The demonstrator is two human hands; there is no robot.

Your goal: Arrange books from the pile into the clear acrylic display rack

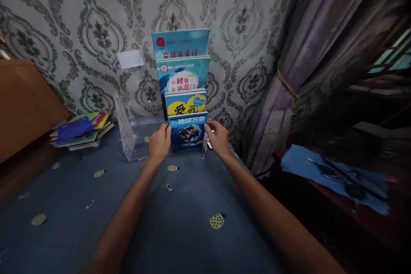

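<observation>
A blue book with a globe on its cover (186,132) stands upright in the lowest front tier of a clear acrylic rack (123,130). My left hand (159,142) grips its left edge, fingers curled. On the opposite edge my right hand (218,138) pinches the same book between thumb and fingers. Behind it rise a yellow-and-blue book (185,105), a blue book with a white oval (183,77) and, at the top, a teal book (181,43). The lower parts of these three are hidden by the books in front.
A pile of books (81,128) lies on the blue tablecloth (128,205) at left, near a brown wooden panel (28,102). Patterned wallpaper (102,34) backs the table. A tied purple curtain (289,68) hangs at right, above a blue cloth (298,162) carrying dark tools.
</observation>
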